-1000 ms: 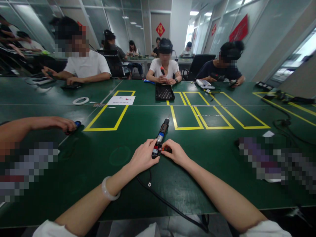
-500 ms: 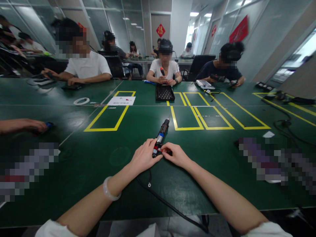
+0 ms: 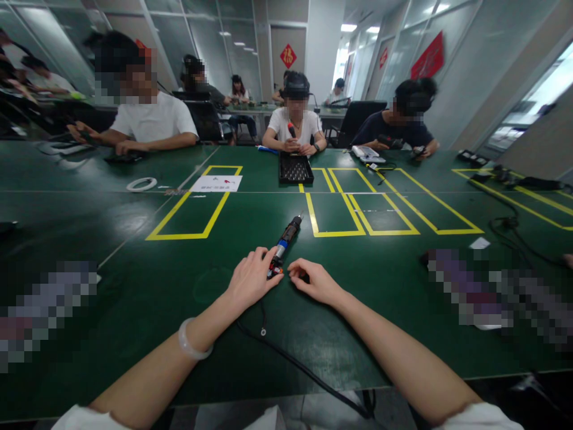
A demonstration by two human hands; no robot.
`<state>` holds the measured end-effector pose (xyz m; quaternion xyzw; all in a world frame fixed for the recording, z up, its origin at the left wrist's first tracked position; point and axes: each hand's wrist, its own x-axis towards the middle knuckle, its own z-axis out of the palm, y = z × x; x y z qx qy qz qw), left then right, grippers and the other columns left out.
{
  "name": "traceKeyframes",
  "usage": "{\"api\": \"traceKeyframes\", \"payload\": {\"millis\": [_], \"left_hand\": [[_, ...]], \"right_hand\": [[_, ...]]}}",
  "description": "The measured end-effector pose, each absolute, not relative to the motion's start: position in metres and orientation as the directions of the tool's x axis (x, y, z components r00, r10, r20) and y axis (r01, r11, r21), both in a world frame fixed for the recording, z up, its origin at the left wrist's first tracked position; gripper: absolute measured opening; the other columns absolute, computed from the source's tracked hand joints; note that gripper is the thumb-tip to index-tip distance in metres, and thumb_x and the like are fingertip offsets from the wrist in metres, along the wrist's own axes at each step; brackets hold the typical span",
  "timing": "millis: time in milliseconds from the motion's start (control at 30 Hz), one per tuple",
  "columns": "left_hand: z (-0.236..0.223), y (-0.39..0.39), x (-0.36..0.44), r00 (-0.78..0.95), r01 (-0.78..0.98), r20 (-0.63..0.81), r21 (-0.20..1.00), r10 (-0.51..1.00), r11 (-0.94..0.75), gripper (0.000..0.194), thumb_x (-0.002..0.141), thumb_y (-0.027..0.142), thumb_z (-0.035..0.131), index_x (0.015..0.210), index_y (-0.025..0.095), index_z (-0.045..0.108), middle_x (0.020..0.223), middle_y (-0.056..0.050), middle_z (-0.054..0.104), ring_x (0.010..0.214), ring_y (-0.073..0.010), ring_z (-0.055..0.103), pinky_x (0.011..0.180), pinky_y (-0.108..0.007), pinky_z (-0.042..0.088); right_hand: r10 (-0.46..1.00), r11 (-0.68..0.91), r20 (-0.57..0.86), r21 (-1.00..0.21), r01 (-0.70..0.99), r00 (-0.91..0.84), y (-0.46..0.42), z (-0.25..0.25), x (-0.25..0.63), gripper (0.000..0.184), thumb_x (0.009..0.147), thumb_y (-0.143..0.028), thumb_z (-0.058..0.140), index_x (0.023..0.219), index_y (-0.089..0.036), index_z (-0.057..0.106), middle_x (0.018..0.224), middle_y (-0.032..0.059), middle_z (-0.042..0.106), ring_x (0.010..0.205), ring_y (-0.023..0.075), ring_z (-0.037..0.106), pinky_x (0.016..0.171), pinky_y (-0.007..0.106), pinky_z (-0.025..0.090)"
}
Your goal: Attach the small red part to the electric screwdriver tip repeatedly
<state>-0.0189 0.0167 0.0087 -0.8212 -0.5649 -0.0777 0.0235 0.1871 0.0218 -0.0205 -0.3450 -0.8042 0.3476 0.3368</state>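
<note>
A pen-shaped electric screwdriver (image 3: 285, 239), dark with a blue band and a silver section, lies slanted on the green table, its thin bit pointing away from me. My left hand (image 3: 250, 275) is closed around its rear part, thumb and fingers on either side. Red and black parts (image 3: 274, 270) show at that end, partly hidden by the hand. Just right of the tool, apart from it, is my right hand (image 3: 316, 280). Its fingers are bent with a small gap at the thumb, and I see nothing between them. A black cord (image 3: 295, 363) with a small ring (image 3: 263, 332) beside it runs toward me.
Yellow tape outlines (image 3: 338, 233) mark the green table (image 3: 161, 310). A white paper sheet (image 3: 216, 183) lies left of a black tray (image 3: 295, 169), behind which a person sits holding a red-tipped tool. A white ring (image 3: 142, 184) is farther left. More cables (image 3: 508, 224) lie at right.
My right hand has come away from the rear of the screwdriver. My left hand and the screwdriver have shifted slightly left. The neighbour's hand at the left has gone from view.
</note>
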Motion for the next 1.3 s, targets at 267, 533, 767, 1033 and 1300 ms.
{"api": "traceKeyframes", "payload": {"millis": [267, 533, 767, 1033, 1300], "left_hand": [[0.012, 0.050, -0.077, 0.115, 0.993, 0.081, 0.030, 0.990, -0.118, 0.065, 0.085, 0.056, 0.045, 0.141, 0.024, 0.036, 0.122, -0.014, 0.048, 0.103, -0.0310, 0.054, 0.083, -0.040, 0.046], [0.005, 0.083, -0.181, -0.085, 0.996, 0.000, 0.011, 0.996, 0.085, 0.070, 0.086, 0.061, 0.038, 0.145, 0.024, 0.029, 0.127, -0.018, 0.044, 0.111, -0.0359, 0.051, 0.086, -0.044, 0.045], [0.004, 0.088, -0.247, -0.193, 0.981, -0.025, 0.012, 0.981, 0.193, 0.063, 0.091, 0.052, 0.040, 0.145, 0.022, 0.025, 0.137, -0.015, 0.036, 0.118, -0.0330, 0.045, 0.094, -0.042, 0.040], [0.010, 0.079, -0.240, -0.175, 0.980, 0.105, -0.077, 0.979, 0.184, 0.062, 0.089, 0.053, 0.043, 0.140, 0.020, 0.032, 0.136, -0.014, 0.040, 0.113, -0.0308, 0.047, 0.088, -0.040, 0.043], [0.021, 0.075, -0.228, -0.152, 0.984, 0.126, -0.069, 0.980, 0.161, 0.043, 0.089, 0.050, 0.042, 0.111, 0.016, 0.056, 0.115, -0.013, 0.052, 0.099, -0.0276, 0.053, 0.078, -0.035, 0.044]], "right_hand": [[0.795, 0.511, 0.299, -0.799, 0.317, -0.527, 0.023, -0.023, 0.192, 0.017, 0.084, -0.013, 0.054, 0.100, -0.019, 0.058, 0.088, 0.0028, 0.065, 0.078, 0.0142, 0.061, 0.075, 0.027, 0.049], [0.788, 0.534, 0.296, -0.765, 0.360, -0.540, 0.024, -0.021, 0.193, 0.013, 0.087, -0.016, 0.053, 0.098, -0.018, 0.061, 0.089, 0.0032, 0.064, 0.078, 0.0144, 0.060, 0.073, 0.026, 0.048], [0.783, 0.546, 0.294, -0.747, 0.379, -0.547, 0.024, -0.024, 0.193, 0.014, 0.087, -0.016, 0.053, 0.097, -0.019, 0.062, 0.090, 0.0033, 0.065, 0.079, 0.0146, 0.061, 0.074, 0.026, 0.047], [0.780, 0.553, 0.292, -0.736, 0.391, -0.553, 0.024, -0.023, 0.193, 0.013, 0.087, -0.015, 0.054, 0.097, -0.018, 0.063, 0.089, 0.0035, 0.065, 0.079, 0.0146, 0.060, 0.073, 0.026, 0.047], [0.782, 0.547, 0.276, -0.734, 0.402, -0.560, 0.024, -0.019, 0.192, 0.012, 0.087, -0.014, 0.055, 0.095, -0.017, 0.063, 0.089, 0.0038, 0.065, 0.078, 0.0144, 0.060, 0.074, 0.025, 0.047]]}}
